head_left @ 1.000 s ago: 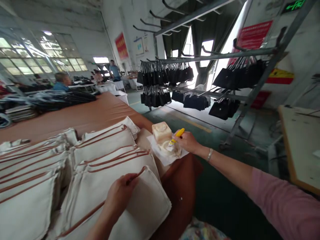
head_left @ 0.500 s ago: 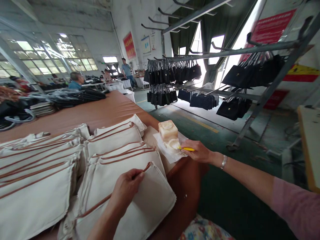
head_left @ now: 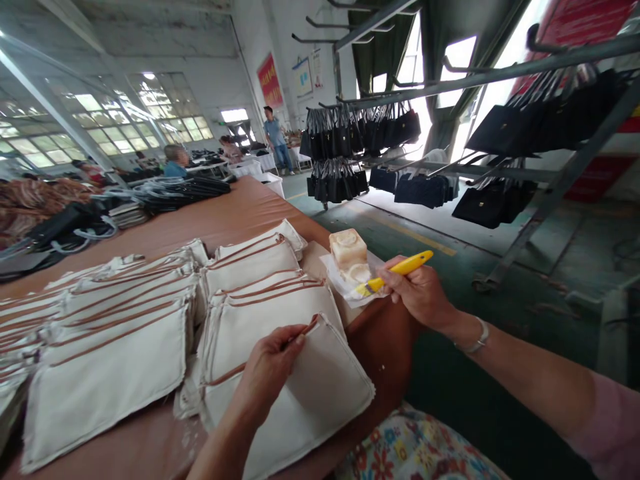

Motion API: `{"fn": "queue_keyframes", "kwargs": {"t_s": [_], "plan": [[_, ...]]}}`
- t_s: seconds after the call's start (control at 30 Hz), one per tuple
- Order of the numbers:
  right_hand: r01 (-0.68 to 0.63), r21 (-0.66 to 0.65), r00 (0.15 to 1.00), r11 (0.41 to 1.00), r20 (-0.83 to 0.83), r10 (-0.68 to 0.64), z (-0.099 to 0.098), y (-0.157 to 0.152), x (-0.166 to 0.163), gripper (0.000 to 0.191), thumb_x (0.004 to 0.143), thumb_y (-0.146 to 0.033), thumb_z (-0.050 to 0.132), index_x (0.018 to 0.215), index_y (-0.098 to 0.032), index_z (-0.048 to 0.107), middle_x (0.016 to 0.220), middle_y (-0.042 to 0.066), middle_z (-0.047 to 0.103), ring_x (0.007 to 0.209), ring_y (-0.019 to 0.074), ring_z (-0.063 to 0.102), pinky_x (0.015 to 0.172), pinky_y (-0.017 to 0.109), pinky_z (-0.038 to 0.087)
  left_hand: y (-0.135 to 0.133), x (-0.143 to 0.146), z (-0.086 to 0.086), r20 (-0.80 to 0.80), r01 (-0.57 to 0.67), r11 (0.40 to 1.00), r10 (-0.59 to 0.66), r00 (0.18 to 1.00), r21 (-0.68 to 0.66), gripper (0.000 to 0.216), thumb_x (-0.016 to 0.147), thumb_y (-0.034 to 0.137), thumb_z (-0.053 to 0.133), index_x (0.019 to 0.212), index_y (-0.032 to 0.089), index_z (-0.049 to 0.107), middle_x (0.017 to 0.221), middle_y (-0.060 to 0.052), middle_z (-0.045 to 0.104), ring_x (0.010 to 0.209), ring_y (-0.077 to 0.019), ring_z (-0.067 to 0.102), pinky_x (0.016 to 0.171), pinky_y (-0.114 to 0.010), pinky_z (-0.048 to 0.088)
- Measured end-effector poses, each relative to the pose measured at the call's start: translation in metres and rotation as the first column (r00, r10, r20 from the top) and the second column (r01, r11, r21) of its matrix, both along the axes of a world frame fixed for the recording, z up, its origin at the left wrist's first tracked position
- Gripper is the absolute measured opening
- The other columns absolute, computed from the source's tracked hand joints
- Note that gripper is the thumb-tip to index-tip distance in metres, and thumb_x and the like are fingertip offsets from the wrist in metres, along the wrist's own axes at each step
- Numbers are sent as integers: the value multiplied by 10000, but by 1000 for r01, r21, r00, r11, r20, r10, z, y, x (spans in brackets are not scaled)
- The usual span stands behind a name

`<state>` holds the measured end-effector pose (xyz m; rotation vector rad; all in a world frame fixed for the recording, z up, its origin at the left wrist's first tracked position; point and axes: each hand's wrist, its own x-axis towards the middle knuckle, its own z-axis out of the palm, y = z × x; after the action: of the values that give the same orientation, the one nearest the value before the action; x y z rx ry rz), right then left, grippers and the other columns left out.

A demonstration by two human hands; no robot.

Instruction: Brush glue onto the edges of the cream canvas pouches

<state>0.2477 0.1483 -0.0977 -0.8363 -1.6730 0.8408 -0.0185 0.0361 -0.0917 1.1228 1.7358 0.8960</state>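
Between thumb and fingers, my left hand [head_left: 280, 357] pinches the brown-trimmed top edge of a cream fabric pouch [head_left: 320, 390], the front one of a stack. My right hand [head_left: 417, 290] is closed round the yellow handle of a brush [head_left: 395, 271]. The brush tip points down and left, close to a dish of pale paste [head_left: 359, 273]; whether it touches the paste I cannot tell. Right behind the dish stands a cream-coloured block-like container [head_left: 347, 248]. Both rest on a white sheet [head_left: 333, 275] near the table's right edge.
More cream pouches [head_left: 120, 353] lie overlapped at the left on the brown-covered table [head_left: 250, 200]. Black bags with pale handles [head_left: 180, 193] are piled farther back. A metal rack [head_left: 475, 73] hung with dark bags stands at the right. Several people are in the background.
My right hand has drawn back a little to the right, and the brush handle now tilts upward, showing more of it. My left hand keeps its pinch on the pouch. The view has shifted.
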Motion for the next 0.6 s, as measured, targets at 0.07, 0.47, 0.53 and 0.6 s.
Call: {"fn": "queue_keyframes", "kwargs": {"t_s": [0.07,0.47,0.53,0.6], "plan": [[-57,-29,997,998,-55,56,14,-19,-11,267,929,-430,563,861,-176,613,613,-8,569,461,120,495,443,230,393,-4,5,3,-25,12,1000,-11,1000,9,472,730,527,635,1053,196,731,742,-4,667,642,-140,490,556,-227,352],[-60,117,997,991,53,54,19,-39,-34,266,931,-393,544,770,-195,619,690,30,610,617,173,561,600,273,461,-23,16,-3,-128,152,983,-139,982,101,375,823,449,586,1077,215,733,864,-36,658,783,-188,578,657,-250,422],[-102,127,991,987,99,90,19,-42,-31,266,925,-388,552,747,-198,607,701,37,619,635,181,571,619,280,465,-26,19,-6,-144,194,973,-176,974,123,347,851,431,566,1080,228,730,882,-30,638,830,-189,584,693,-248,426],[-71,136,994,988,95,58,19,-41,-27,286,928,-390,545,725,-197,600,717,42,625,645,182,573,629,283,462,-30,22,-6,-156,223,965,-202,967,138,332,873,422,546,1080,235,726,883,-26,616,829,-181,581,697,-242,421]]}}
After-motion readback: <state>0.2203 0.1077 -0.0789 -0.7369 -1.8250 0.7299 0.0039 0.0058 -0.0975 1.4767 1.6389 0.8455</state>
